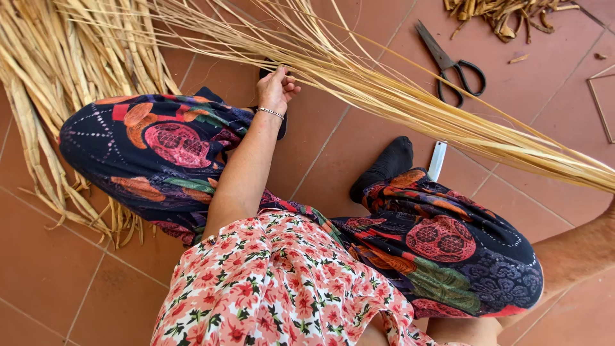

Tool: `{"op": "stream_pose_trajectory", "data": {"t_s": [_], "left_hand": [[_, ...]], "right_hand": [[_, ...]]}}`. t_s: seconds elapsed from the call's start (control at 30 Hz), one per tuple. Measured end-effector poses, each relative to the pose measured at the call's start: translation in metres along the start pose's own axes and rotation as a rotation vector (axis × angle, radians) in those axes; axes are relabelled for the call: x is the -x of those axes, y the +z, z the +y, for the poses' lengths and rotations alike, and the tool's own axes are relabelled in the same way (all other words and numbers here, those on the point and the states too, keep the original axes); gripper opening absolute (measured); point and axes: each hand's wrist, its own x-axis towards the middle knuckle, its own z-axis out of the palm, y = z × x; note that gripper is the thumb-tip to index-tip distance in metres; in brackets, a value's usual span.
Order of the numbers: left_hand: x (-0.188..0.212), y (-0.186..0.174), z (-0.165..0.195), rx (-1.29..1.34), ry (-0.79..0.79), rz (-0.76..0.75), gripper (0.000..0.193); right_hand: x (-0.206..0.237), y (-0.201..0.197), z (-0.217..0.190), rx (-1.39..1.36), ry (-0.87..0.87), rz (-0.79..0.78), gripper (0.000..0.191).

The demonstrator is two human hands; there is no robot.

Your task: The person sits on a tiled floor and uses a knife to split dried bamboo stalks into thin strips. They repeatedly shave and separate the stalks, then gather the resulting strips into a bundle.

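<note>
My left hand (277,88), with a thin bracelet on the wrist, is closed on strands of a long bundle of pale dried straw (410,106). The bundle runs from the top left across the floor to the right edge. My right forearm (576,250) reaches toward the right edge where the bundle ends, and the hand itself is outside the frame. I sit on the tiled floor in patterned dark trousers (160,147) and a floral top, with one foot in a black sock (387,163) under the bundle.
Black-handled scissors (451,64) lie beyond the bundle. A small white flat object (437,160) lies by my foot. A heap of wide dried leaves (57,77) fills the left side. Brown scraps (506,16) lie at the top right, and thin sticks (602,102) at the right edge.
</note>
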Motion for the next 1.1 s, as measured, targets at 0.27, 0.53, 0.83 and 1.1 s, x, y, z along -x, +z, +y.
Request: {"op": "stream_pose_trajectory", "data": {"t_s": [0.27, 0.53, 0.83, 1.1], "left_hand": [[-0.008, 0.018, -0.006, -0.132, 0.051, 0.072, 0.02], [0.046, 0.015, -0.047, -0.031, -0.197, -0.118, 0.135], [0.072, 0.025, -0.073, 0.1, -0.378, -0.413, 0.16], [0.024, 0.081, -0.046, 0.303, -0.289, -0.456, 0.148]], "right_hand": [[0.017, -0.012, -0.014, -0.011, -0.037, -0.002, 0.045], [0.025, -0.049, -0.022, -0.016, -0.076, -0.015, 0.047], [0.024, -0.099, -0.027, -0.054, -0.153, -0.073, 0.049], [0.04, -0.108, -0.033, -0.568, 0.008, -0.379, 0.044]]}}
